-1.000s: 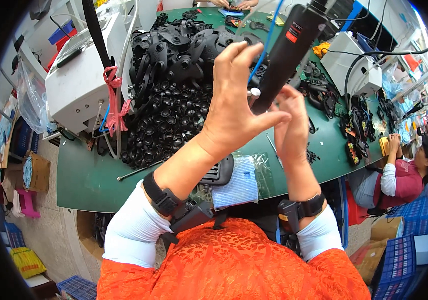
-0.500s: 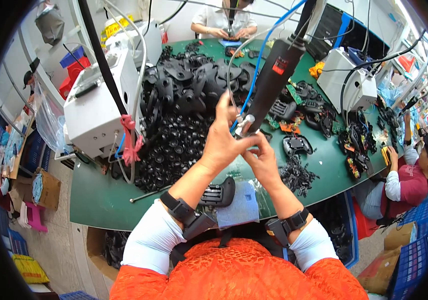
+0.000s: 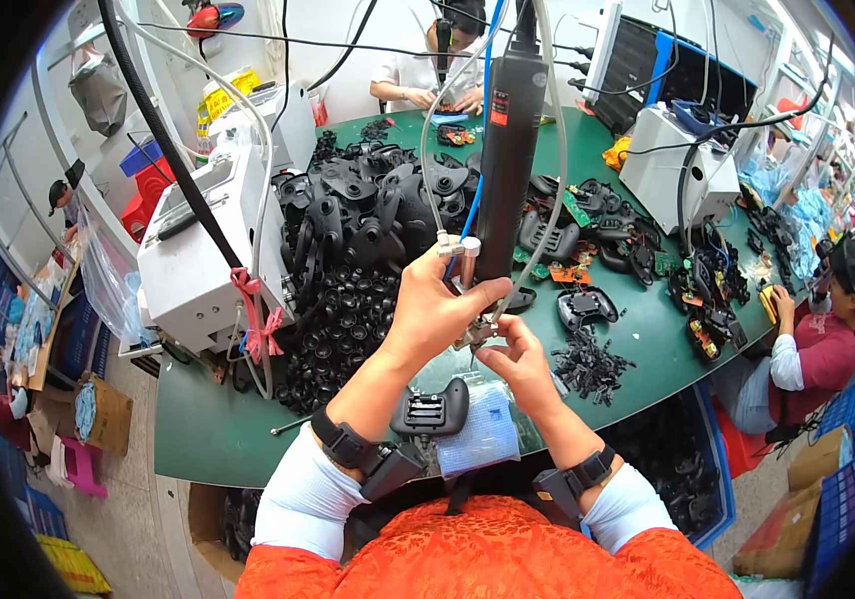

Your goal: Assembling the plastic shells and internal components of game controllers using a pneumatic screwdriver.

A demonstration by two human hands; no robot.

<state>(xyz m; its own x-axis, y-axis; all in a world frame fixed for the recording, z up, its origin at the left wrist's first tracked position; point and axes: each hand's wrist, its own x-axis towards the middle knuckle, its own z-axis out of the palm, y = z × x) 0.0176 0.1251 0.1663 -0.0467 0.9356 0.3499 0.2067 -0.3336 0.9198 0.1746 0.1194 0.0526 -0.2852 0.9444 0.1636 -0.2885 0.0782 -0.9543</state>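
Observation:
A black electric screwdriver (image 3: 507, 150) hangs upright over the green table (image 3: 218, 429) from cables above. My left hand (image 3: 437, 314) is wrapped round its lower end. My right hand (image 3: 515, 361) sits just below and to the right, fingertips pinched at the screwdriver's tip (image 3: 474, 339), apparently on something too small to make out. A black game-controller shell (image 3: 429, 409) lies under my hands on a pale cloth (image 3: 482, 434) near the table's front edge.
A heap of black controller shells and small round parts (image 3: 357, 250) fills the table's middle left. A white box machine (image 3: 203, 250) stands at left, another (image 3: 672, 155) at right. Circuit boards and black pieces (image 3: 592, 364) lie right. One person works across the table, another at right.
The screwdriver and both hands have come down from near the camera toward the table. The screwdriver has swung from tilted to upright, and my right hand has slid under its tip.

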